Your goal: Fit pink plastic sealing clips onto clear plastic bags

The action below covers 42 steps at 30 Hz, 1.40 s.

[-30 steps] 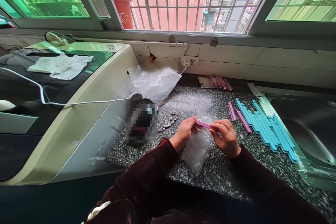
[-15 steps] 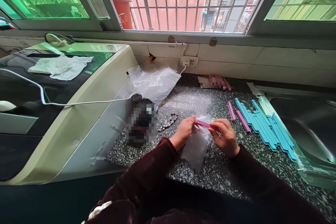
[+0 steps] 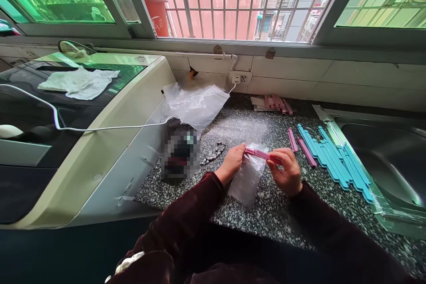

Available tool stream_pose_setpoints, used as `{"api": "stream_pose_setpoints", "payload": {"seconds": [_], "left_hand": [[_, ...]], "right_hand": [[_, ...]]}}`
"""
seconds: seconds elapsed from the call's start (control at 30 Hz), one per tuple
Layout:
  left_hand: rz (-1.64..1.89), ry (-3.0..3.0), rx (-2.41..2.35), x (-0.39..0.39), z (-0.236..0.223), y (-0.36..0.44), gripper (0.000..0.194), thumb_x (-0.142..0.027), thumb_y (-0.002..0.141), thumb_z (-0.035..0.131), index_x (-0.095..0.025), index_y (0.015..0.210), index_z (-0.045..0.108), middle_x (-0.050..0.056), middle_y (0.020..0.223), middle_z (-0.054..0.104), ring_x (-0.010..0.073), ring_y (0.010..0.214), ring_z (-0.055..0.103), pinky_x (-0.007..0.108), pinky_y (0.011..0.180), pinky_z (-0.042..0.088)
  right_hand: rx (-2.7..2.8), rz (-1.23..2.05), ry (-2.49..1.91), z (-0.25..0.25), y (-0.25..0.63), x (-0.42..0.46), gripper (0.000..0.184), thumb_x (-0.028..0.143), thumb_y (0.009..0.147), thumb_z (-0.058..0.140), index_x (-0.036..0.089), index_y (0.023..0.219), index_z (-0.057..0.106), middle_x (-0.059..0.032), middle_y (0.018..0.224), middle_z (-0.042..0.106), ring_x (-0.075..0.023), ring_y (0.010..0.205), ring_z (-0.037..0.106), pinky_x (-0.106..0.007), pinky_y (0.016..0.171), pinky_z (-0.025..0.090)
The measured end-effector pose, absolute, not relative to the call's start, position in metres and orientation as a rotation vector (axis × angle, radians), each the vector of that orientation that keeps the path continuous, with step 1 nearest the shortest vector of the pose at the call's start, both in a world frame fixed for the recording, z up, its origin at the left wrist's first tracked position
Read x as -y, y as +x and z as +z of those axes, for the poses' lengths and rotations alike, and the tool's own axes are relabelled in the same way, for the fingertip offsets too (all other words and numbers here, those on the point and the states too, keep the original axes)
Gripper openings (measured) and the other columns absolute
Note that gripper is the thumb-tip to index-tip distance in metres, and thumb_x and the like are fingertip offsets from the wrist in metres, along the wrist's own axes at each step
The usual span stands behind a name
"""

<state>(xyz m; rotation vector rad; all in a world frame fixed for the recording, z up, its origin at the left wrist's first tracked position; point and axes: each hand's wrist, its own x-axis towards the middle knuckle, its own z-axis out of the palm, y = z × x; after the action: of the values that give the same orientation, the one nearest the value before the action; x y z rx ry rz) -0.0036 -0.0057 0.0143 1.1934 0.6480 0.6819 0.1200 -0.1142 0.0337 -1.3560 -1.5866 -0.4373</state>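
Observation:
A clear plastic bag [image 3: 246, 183] hangs over the speckled counter, its top edge at a long pink bag clip [image 3: 258, 154]. My left hand [image 3: 232, 162] pinches the left end of the clip, and the bag's top corner is close to those fingers. At the other end, my right hand [image 3: 285, 171] has its thumb and fingers closed on the clip, whose tip is partly hidden by them. Whether the clip is fully closed over the bag is too small to tell. To the right lie two loose pink clips [image 3: 306, 151] and several blue clips [image 3: 333, 164].
A steel sink [image 3: 382, 155] borders the right side. More pink clips [image 3: 278, 104] lie by the wall. Left of my hands are a beaded bracelet [image 3: 213, 154], a blurred dark object [image 3: 180, 155], plastic bags [image 3: 198, 102] and a washing machine [image 3: 133, 111] with a white cable.
My hands have shifted slightly upward and left-right apart along the pink clip, and more of its length now shows between them. The bag has risen a little with them.

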Motion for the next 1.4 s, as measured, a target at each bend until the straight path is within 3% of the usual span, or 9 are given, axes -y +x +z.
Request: {"api": "stream_pose_setpoints", "payload": {"seconds": [0.37, 0.97, 1.4], "left_hand": [[0.733, 1.166, -0.645, -0.002, 0.009, -0.003, 0.052, -0.066, 0.066, 0.053, -0.017, 0.054, 0.041, -0.006, 0.048, 0.035, 0.006, 0.045, 0.028, 0.023, 0.045, 0.02], [0.804, 1.062, -0.664, -0.006, 0.009, -0.002, 0.044, -0.053, 0.073, 0.057, -0.016, 0.055, 0.043, -0.006, 0.046, 0.037, 0.0048, 0.041, 0.031, 0.02, 0.042, 0.023], [0.797, 0.962, -0.691, -0.008, 0.011, -0.003, 0.038, -0.046, 0.077, 0.056, -0.017, 0.056, 0.043, -0.007, 0.043, 0.037, 0.005, 0.036, 0.033, 0.019, 0.038, 0.025]], "right_hand": [[1.554, -0.475, -1.342, 0.034, 0.124, 0.115, 0.012, 0.015, 0.08, 0.055, 0.02, 0.091, 0.053, -0.0054, 0.082, 0.058, -0.0186, 0.077, 0.054, -0.036, 0.068, 0.048], [1.514, -0.559, -1.287, 0.037, 0.131, 0.115, 0.019, 0.009, 0.076, 0.058, 0.021, 0.091, 0.054, -0.0048, 0.081, 0.061, -0.0182, 0.076, 0.057, -0.035, 0.068, 0.049], [1.466, -0.525, -1.267, 0.04, 0.135, 0.118, 0.013, 0.013, 0.078, 0.057, 0.021, 0.088, 0.056, -0.0044, 0.081, 0.062, -0.0185, 0.077, 0.059, -0.036, 0.068, 0.05]]}}
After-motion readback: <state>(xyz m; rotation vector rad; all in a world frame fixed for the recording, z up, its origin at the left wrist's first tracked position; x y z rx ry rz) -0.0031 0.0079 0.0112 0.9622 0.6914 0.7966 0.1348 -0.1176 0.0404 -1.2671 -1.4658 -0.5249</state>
